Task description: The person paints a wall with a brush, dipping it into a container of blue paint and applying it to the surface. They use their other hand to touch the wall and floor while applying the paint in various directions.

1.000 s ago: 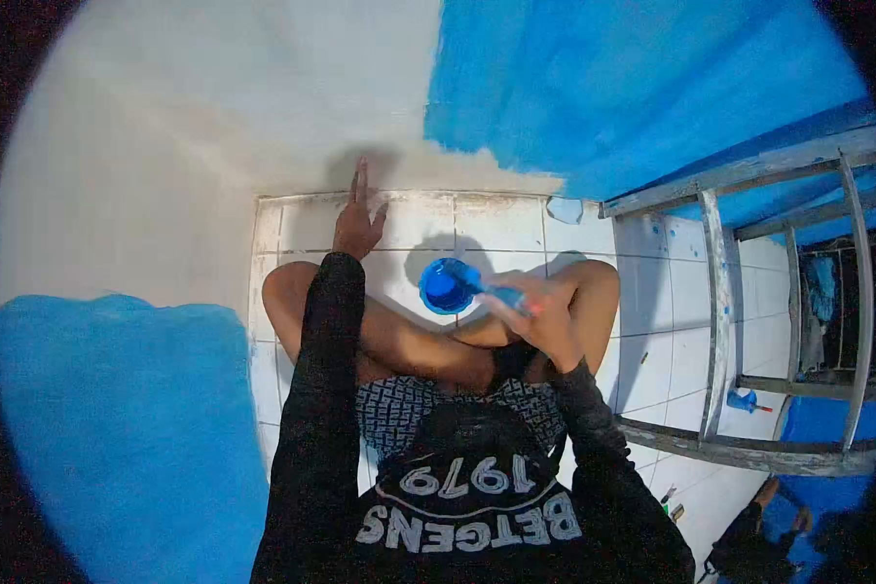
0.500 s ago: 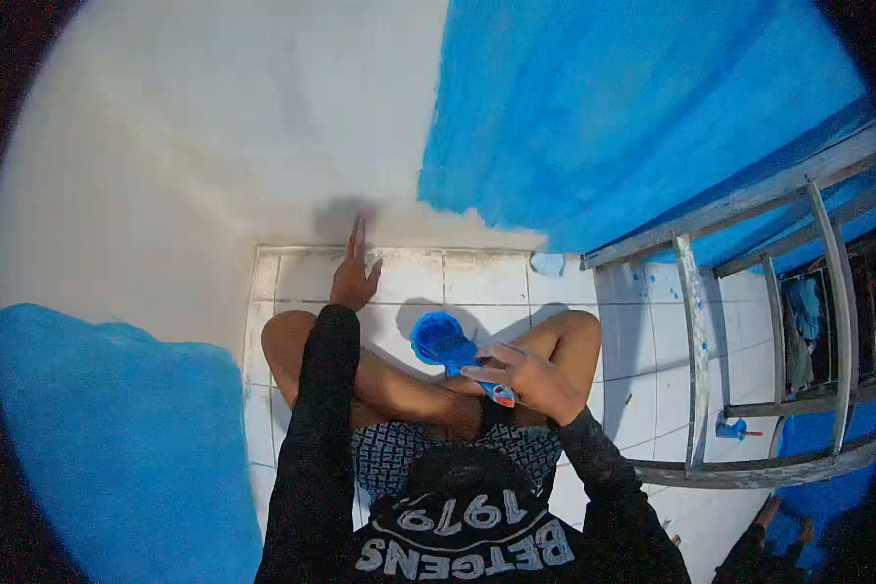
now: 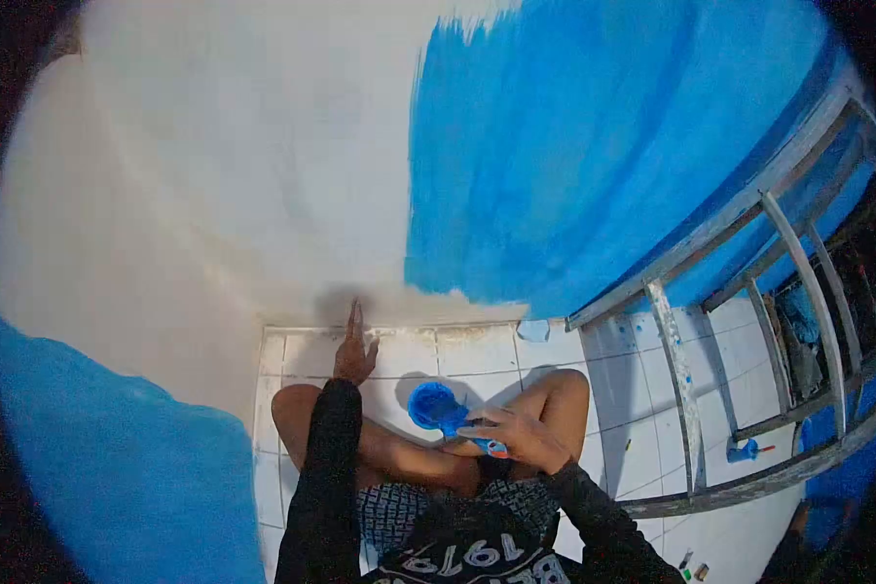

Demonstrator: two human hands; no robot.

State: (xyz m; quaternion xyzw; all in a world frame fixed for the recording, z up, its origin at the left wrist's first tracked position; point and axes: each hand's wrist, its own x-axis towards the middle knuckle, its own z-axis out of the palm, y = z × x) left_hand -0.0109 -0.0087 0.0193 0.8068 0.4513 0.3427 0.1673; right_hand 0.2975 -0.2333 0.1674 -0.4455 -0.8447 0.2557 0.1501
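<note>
My left hand [image 3: 356, 355] reaches forward with its fingers stretched out, the fingertips at the foot of the unpainted white wall [image 3: 292, 175]. It holds nothing. In front of my crossed legs, my right hand [image 3: 518, 436] grips a paintbrush [image 3: 492, 447] with a blue-stained handle. The brush's bristle end lies at a small round blue paint container [image 3: 430, 405]; whether the hand also supports the container cannot be made out. Fresh blue paint [image 3: 516, 156] covers the wall on the right, with a ragged edge against the white part.
A paint-spotted ladder [image 3: 674, 380] leans at the right. Beyond its rungs, a small blue item [image 3: 743, 451] with a red tip lies on the white tiled floor [image 3: 477, 360]. More blue paint [image 3: 136, 457] covers the lower left wall. Small items lie near the bottom right.
The view has tilted upward, so my hands, legs and the container appear lower and more of the wall shows. Both hands keep nearly the same pose.
</note>
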